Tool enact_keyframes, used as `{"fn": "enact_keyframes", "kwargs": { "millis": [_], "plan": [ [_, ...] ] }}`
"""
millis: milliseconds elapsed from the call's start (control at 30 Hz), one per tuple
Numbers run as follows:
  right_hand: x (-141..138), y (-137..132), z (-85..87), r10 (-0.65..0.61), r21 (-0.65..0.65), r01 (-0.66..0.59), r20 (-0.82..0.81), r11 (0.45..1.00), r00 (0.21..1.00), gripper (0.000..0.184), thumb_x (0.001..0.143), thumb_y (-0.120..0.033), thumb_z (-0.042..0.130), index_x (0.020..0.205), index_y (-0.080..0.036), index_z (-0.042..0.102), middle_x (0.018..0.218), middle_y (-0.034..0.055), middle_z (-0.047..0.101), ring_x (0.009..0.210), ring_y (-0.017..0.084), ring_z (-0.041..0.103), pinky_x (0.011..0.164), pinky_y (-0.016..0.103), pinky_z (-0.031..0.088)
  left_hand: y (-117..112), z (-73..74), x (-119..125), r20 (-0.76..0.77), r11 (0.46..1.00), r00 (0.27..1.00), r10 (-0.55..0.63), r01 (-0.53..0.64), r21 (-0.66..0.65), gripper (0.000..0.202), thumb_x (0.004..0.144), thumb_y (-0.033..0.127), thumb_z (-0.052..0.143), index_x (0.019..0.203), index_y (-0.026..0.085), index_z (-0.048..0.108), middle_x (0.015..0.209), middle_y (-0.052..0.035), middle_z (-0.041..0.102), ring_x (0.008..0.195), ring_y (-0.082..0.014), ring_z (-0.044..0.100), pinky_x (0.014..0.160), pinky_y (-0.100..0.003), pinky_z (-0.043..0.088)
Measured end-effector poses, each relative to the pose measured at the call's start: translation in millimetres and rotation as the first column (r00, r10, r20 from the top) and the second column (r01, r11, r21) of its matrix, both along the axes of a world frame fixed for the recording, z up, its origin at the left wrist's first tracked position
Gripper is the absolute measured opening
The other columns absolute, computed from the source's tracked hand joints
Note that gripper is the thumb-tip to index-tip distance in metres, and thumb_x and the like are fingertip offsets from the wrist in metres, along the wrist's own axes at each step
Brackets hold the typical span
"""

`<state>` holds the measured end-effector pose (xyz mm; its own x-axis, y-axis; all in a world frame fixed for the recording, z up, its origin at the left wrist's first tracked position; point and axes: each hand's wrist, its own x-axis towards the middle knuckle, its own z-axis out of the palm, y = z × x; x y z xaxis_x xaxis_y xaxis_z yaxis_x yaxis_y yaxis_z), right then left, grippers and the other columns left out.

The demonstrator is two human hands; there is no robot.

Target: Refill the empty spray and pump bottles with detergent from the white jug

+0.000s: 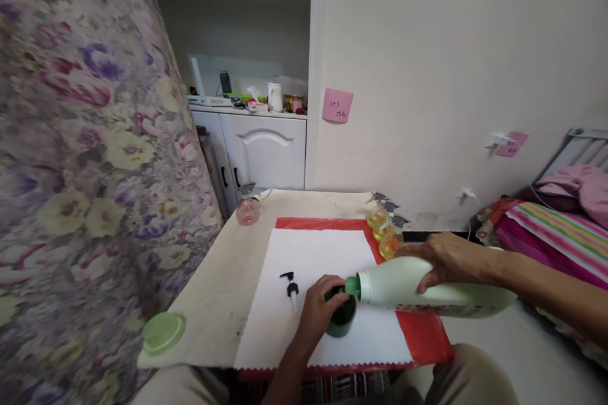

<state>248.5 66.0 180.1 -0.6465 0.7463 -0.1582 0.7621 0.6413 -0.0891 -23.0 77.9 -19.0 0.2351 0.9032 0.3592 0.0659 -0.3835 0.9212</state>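
Observation:
My right hand [439,259] is wrapped round a large pale green detergent bottle [389,285], tipped on its side. The bottle's green spout [352,286] points left, right at the mouth of a small dark green bottle [342,319]. Around the top of that dark bottle, my left hand [320,297] is closed and steadies it on a white sheet [318,259]. Whether liquid is flowing cannot be made out. Left of that hand, a black pump head [292,288] with a clear tube lies on the sheet.
A green cap [163,332] lies at the table's front left corner. A pink spray bottle [247,210] stands at the back left, and several bottles with yellow liquid [384,234] are at the back right. Under the sheet lies a red mat [422,338]. A floral curtain [95,171] hangs left.

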Motion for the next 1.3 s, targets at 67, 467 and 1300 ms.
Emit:
{"fn": "enact_keyframes", "kwargs": {
  "millis": [67, 467, 1300],
  "plan": [
    [0.5, 0.8, -0.9, -0.001, 0.008, 0.001, 0.001, 1.0, 1.0, 0.058, 0.079, -0.063, 0.055, 0.122, -0.025, 0.059, 0.069, 0.0058, 0.071, 0.06, 0.024, 0.064, 0.054, 0.029, 0.037, 0.2, 0.0, -0.1, 0.0, 1.0, 1.0, 0.0, 0.0, -0.002, 0.019, 0.072, 0.015, 0.066, 0.089, 0.022, 0.072, 0.095, -0.0048, 0.069, 0.094, -0.022, 0.063, 0.086, -0.033, 0.046],
    [0.2, 0.4, 0.6, -0.016, 0.007, 0.015, 0.029, 1.0, 0.999, 0.06, 0.078, -0.066, 0.054, 0.116, -0.02, 0.062, 0.067, 0.0047, 0.069, 0.057, 0.02, 0.062, 0.053, 0.026, 0.036, -0.1, 1.2, 0.1, 0.0, 1.0, 1.0, -0.007, 0.007, -0.008, 0.02, 0.073, 0.015, 0.065, 0.09, 0.021, 0.073, 0.096, -0.0049, 0.069, 0.094, -0.0213, 0.063, 0.086, -0.032, 0.047],
    [4.5, 5.4, -5.2, 0.012, 0.051, -0.014, 0.042, 0.999, 0.999, 0.063, 0.076, -0.068, 0.055, 0.123, -0.025, 0.058, 0.07, 0.0046, 0.072, 0.061, 0.024, 0.066, 0.053, 0.027, 0.039, 0.4, 3.0, -0.2, -0.017, 1.0, 1.0, -0.001, 0.0, -0.012, 0.018, 0.073, 0.018, 0.065, 0.089, 0.022, 0.073, 0.095, -0.0057, 0.069, 0.093, -0.0224, 0.063, 0.086, -0.034, 0.047]
  ]
}}
